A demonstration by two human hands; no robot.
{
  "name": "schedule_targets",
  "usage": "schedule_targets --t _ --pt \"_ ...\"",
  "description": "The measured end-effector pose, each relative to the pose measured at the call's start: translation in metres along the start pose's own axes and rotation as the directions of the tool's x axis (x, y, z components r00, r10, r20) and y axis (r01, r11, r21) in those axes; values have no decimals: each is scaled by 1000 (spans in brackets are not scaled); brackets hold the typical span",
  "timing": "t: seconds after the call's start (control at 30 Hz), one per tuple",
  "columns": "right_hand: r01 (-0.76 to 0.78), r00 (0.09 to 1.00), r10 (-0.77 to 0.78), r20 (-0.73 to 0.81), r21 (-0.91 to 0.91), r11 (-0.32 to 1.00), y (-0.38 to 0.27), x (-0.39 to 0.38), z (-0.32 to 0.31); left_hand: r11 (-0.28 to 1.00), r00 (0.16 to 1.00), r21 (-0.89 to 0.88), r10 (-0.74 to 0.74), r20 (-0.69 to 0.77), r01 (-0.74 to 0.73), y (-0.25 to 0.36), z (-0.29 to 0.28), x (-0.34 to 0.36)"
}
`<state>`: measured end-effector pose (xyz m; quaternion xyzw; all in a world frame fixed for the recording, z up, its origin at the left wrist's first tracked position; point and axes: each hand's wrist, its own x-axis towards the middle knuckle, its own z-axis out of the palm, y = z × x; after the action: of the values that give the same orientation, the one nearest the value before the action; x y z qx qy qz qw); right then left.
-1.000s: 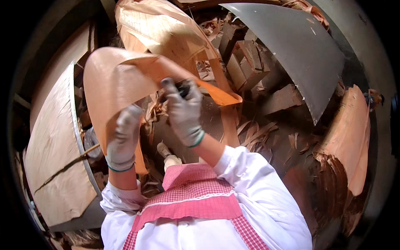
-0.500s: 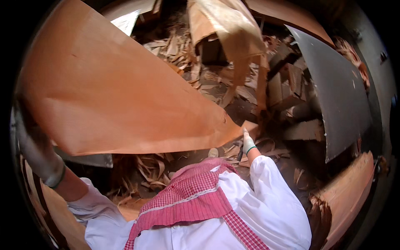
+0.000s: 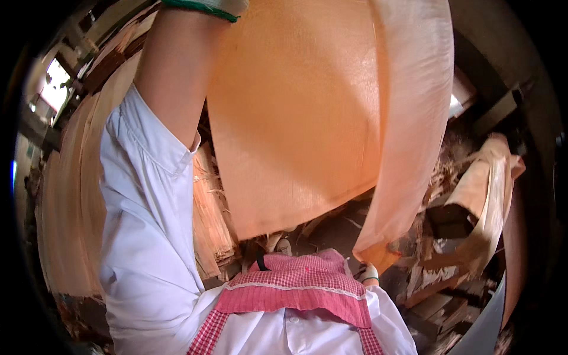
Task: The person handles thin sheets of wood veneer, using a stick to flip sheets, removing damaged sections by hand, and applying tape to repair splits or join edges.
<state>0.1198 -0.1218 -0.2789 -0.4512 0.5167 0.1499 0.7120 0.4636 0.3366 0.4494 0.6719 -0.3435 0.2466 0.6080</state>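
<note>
Past the apron [image 3: 284, 299], a veneer sheet [image 3: 296, 118] stretches lengthwise up the view.

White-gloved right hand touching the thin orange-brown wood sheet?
Touching. Head view: the white-gloved right hand grips the thin orange-brown wood sheet by its lower corner, no gap showing.

Left hand [image 3: 228, 7] has gone from way out left to up high, mostly cut off by the top edge. The sheet [image 3: 290, 118] now hangs down in front, right side curled over, and the right hand [image 3: 369, 274] is tucked closer to the apron [image 3: 296, 290].
</note>
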Motion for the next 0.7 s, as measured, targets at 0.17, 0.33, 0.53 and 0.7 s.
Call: schedule_targets --t 0.17,0.33,0.53,0.7 --pt "374 888 -361 -284 -10 927 -104 -20 0 998 988 -51 -40 -148 33 -71 -100 6" --pt "494 868 -488 -96 267 827 -207 -131 49 863 691 -125 -472 -548 490 -177 -186 -52" --pt "340 877 -350 -328 -90 936 -203 -21 12 795 479 -375 -593 -647 478 -316 -267 -102" --pt "683 650 -732 -205 -267 680 -300 -47 124 853 817 233 -316 -482 467 -312 -261 -70"
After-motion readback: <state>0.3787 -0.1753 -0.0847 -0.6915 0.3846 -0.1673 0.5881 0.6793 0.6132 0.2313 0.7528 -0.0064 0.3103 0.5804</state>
